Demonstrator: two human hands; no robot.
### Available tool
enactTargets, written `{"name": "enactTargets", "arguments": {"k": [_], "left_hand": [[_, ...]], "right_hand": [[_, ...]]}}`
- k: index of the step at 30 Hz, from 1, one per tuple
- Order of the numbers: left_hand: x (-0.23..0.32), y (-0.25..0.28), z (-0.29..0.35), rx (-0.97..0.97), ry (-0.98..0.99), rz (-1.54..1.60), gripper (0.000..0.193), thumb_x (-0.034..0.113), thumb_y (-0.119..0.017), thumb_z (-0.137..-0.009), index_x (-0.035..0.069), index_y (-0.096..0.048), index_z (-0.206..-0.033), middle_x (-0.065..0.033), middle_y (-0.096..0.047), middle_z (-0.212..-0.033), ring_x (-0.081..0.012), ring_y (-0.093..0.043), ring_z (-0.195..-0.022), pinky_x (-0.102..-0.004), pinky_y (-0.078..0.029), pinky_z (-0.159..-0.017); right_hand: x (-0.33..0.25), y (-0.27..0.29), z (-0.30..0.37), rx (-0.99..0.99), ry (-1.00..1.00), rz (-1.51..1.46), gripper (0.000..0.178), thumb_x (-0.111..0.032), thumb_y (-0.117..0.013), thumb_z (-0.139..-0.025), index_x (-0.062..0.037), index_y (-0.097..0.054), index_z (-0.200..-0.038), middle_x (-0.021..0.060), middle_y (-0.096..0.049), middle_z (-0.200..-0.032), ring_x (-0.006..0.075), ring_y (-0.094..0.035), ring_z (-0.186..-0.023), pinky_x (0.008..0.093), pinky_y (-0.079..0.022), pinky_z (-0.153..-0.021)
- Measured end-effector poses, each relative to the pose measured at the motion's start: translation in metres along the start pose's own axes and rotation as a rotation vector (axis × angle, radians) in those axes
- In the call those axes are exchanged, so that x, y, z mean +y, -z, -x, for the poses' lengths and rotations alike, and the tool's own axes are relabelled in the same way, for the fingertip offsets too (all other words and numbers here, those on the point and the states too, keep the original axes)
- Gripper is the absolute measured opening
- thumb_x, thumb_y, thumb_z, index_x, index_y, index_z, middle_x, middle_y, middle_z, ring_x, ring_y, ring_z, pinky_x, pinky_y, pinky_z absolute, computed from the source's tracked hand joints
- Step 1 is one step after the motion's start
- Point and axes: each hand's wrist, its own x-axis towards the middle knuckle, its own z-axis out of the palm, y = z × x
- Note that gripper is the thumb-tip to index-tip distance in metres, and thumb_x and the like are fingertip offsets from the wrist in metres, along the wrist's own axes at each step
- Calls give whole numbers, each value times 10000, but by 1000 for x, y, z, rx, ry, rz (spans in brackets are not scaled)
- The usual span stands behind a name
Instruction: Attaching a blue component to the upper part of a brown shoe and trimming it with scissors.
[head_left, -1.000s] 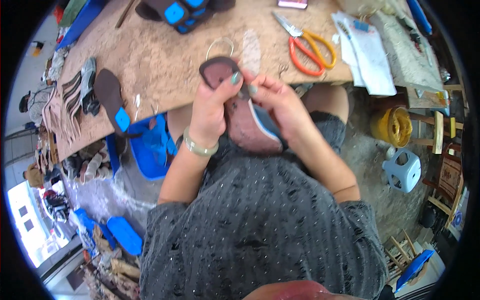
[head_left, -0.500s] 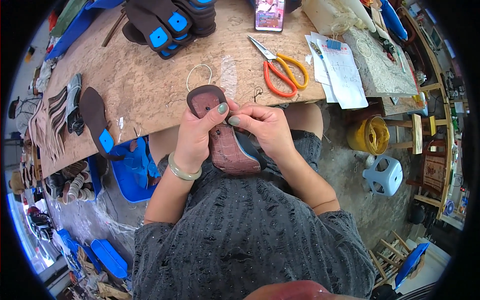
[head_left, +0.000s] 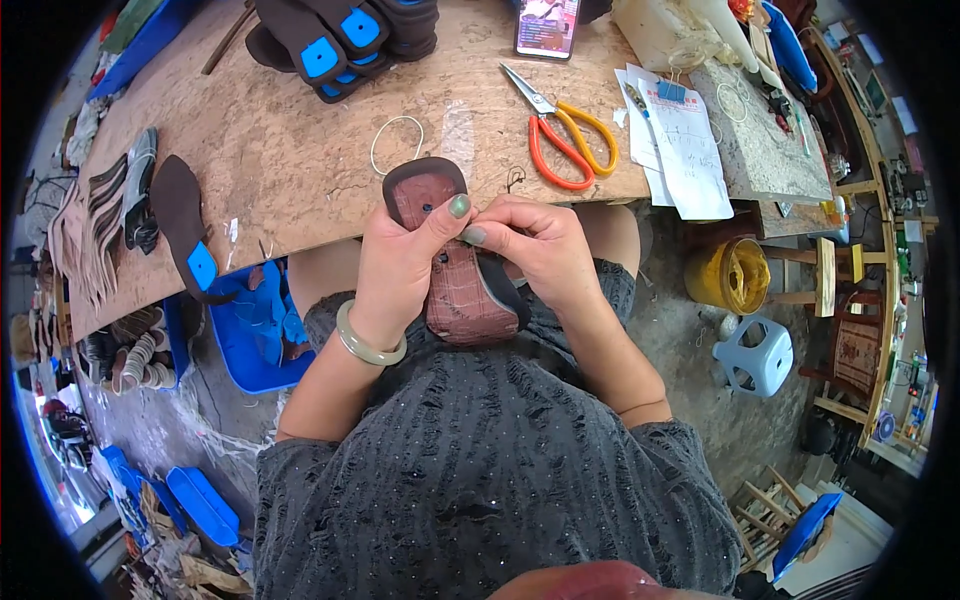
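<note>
My left hand (head_left: 405, 255) is closed around a shoe sole (head_left: 470, 305), reddish-brown on the face toward me, with a dark rim and small dark holes. The sole stands tilted up between my lap and the table edge. At its right side, near the middle, my right hand (head_left: 540, 245) is closed in a pinch, thumb tip close to my left thumb. Whatever lies between those right fingertips is too small and covered to make out. A dark strap-like piece (head_left: 500, 280) shows along the sole's right edge, below the right hand.
On the wooden table (head_left: 300, 150) lie scissors (head_left: 562, 130), a pale elastic loop (head_left: 398, 118), papers (head_left: 685, 150), a phone (head_left: 547, 28), a stack of dark soles (head_left: 400, 40) and a single sole (head_left: 180, 205). Below stand a blue bin (head_left: 235, 350), a yellow bucket (head_left: 712, 275) and a stool (head_left: 757, 355).
The sole has turned slightly more upright, and both hands have shifted a little with it. My right hand still pinches at the sole's edge. The whole view has moved slightly.
</note>
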Motion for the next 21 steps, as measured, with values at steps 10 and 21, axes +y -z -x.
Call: {"name": "enactTargets", "arguments": {"k": [10,21], "left_hand": [[4,2,3,-38,-16,-32,187,185,-657,-877,22,-589,-936,11,-608,-846,-54,-542,-754,-217,-450,-660],[0,2,4,-44,-31,-2,176,202,-634,-894,36,-583,-919,27,-589,-829,-46,-516,-736,-210,-434,-653]], "right_hand": [[0,7,-2,-76,-67,-65,169,-152,-680,-834,17,-685,-842,2,-620,-743,48,-531,-704,208,-437,-644],[15,-4,-2,-46,337,318,152,-135,-651,-822,10,-606,-815,76,-572,-756,157,-536,-719,280,-432,-701]]}}
